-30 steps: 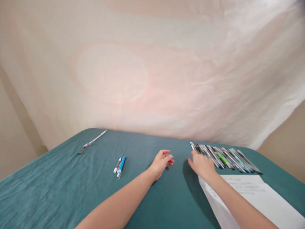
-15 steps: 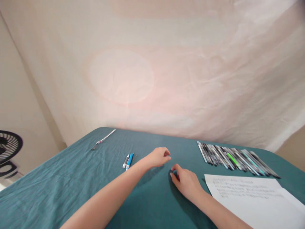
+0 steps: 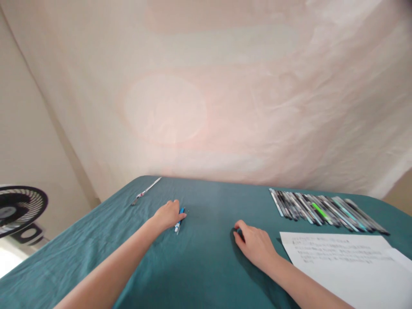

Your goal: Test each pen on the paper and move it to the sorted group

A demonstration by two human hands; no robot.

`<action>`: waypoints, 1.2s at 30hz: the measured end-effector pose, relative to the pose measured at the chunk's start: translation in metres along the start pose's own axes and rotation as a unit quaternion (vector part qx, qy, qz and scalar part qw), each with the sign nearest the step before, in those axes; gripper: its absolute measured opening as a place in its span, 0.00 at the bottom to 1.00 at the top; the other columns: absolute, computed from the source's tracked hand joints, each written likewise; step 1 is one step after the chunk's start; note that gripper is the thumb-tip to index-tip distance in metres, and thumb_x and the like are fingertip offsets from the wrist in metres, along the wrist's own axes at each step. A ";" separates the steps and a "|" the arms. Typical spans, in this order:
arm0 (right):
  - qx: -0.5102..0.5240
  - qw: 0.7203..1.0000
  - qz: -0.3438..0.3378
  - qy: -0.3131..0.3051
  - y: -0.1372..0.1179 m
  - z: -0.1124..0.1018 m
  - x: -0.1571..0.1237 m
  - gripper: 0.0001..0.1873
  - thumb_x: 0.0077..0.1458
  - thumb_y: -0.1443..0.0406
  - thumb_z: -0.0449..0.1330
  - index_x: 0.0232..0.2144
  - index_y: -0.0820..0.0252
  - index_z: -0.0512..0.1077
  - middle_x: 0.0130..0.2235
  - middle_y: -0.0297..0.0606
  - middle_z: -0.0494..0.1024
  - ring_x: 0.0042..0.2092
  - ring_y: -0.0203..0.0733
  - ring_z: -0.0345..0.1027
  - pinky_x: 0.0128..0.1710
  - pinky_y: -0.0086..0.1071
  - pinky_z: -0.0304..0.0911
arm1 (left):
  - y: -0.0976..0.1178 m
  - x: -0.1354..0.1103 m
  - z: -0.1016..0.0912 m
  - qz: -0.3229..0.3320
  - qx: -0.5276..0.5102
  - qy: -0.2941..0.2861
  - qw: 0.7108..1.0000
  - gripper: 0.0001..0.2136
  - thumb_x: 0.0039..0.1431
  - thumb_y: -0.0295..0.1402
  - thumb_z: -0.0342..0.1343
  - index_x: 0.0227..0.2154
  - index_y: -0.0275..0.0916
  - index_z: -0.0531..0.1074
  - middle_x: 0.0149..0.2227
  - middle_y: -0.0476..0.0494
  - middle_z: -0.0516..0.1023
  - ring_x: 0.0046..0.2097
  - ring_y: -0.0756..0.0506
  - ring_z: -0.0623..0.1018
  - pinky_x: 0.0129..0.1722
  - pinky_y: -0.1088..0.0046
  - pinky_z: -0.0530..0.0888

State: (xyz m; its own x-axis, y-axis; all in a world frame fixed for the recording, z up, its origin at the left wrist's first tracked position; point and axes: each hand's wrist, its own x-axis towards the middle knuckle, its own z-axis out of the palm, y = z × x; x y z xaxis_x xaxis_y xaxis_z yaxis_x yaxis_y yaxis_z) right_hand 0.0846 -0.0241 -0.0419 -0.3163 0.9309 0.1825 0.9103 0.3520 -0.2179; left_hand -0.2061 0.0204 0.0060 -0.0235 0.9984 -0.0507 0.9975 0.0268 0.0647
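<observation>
My left hand (image 3: 168, 213) reaches over the small group of pens at the middle left of the table. Its fingers curl downward and the thumb lies across a blue pen (image 3: 182, 210), whose top and lower end show around the hand. The fingertips are hidden, so what they grip cannot be made out. A grey-and-white pen seen there earlier is covered by the hand. My right hand (image 3: 255, 244) rests on the green cloth (image 3: 206, 266) left of the paper, fingers loosely curled, a gap between thumb and forefinger, nothing visible in it.
A row of many pens (image 3: 322, 210) lies at the back right. Below it is a white sheet with handwriting (image 3: 341, 266). A slim, pale, long object (image 3: 148, 189) lies at the far left. Beyond the table's left edge stands a black fan (image 3: 24, 208). A pale cloth hangs behind.
My left hand has moved left from the middle of the table onto the pens. My right hand stays almost where it was. The view has shifted slightly.
</observation>
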 end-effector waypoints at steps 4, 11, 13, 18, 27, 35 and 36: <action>0.002 1.000 -0.004 0.001 0.000 -0.001 0.000 0.09 0.57 0.63 0.47 0.37 0.54 0.65 0.32 0.34 0.78 0.32 0.42 0.72 0.26 0.29 0.51 | 0.003 0.006 0.010 0.031 -0.007 -0.001 0.999 0.15 0.50 0.41 0.51 0.37 0.35 0.67 0.39 0.36 0.73 0.42 0.41 0.74 0.40 0.71 0.67; -0.004 1.000 -0.009 0.009 0.001 0.002 -0.001 0.08 0.57 0.63 0.47 0.37 0.54 0.65 0.31 0.34 0.78 0.32 0.43 0.72 0.25 0.29 0.49 | 0.031 0.012 0.015 0.092 -0.038 -0.005 0.995 0.13 0.49 0.39 0.53 0.36 0.37 0.67 0.36 0.41 0.74 0.37 0.45 0.74 0.36 0.74 0.67; -0.004 1.000 -0.009 0.010 0.001 0.002 -0.001 0.08 0.57 0.63 0.47 0.37 0.54 0.65 0.31 0.34 0.78 0.31 0.43 0.72 0.25 0.29 0.49 | 0.044 0.011 0.017 0.106 -0.041 -0.005 0.993 0.13 0.49 0.39 0.53 0.37 0.37 0.67 0.37 0.41 0.73 0.38 0.45 0.74 0.37 0.74 0.67; -0.005 1.000 -0.008 0.004 0.000 -0.001 0.000 0.09 0.57 0.63 0.47 0.38 0.55 0.65 0.32 0.35 0.78 0.31 0.42 0.72 0.25 0.29 0.49 | 0.085 0.004 0.019 0.129 -0.035 0.003 0.991 0.13 0.50 0.38 0.52 0.38 0.37 0.66 0.38 0.39 0.72 0.40 0.43 0.73 0.39 0.71 0.67; -0.004 1.000 -0.011 0.010 0.001 -0.002 -0.001 0.09 0.56 0.63 0.48 0.38 0.55 0.65 0.31 0.35 0.78 0.31 0.43 0.72 0.24 0.29 0.47 | 0.151 -0.001 0.020 0.174 -0.038 -0.002 0.984 0.12 0.50 0.36 0.53 0.37 0.36 0.67 0.39 0.38 0.71 0.40 0.42 0.73 0.39 0.70 0.69; 0.007 1.000 -0.006 0.008 0.002 -0.003 -0.001 0.08 0.55 0.65 0.48 0.36 0.55 0.65 0.32 0.34 0.78 0.32 0.42 0.72 0.24 0.29 0.47 | 0.157 0.000 0.024 0.199 -0.056 0.003 0.978 0.11 0.51 0.33 0.49 0.38 0.36 0.67 0.39 0.39 0.71 0.40 0.44 0.73 0.40 0.70 0.68; 0.009 1.000 -0.007 0.007 0.002 -0.003 0.000 0.08 0.55 0.65 0.48 0.36 0.55 0.65 0.32 0.34 0.78 0.32 0.42 0.72 0.25 0.29 0.48 | 0.156 0.000 0.024 0.201 -0.059 0.003 0.978 0.11 0.52 0.33 0.49 0.38 0.36 0.67 0.39 0.39 0.71 0.40 0.44 0.73 0.40 0.70 0.68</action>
State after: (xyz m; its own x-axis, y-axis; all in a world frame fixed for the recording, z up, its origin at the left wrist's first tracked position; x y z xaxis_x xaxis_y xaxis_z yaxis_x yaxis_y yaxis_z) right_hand 0.0871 -0.0242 -0.0391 -0.3259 0.9244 0.1983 0.9003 0.3675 -0.2332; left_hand -0.0492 0.0231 -0.0082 0.3688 0.9295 0.0094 0.9112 -0.3635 0.1935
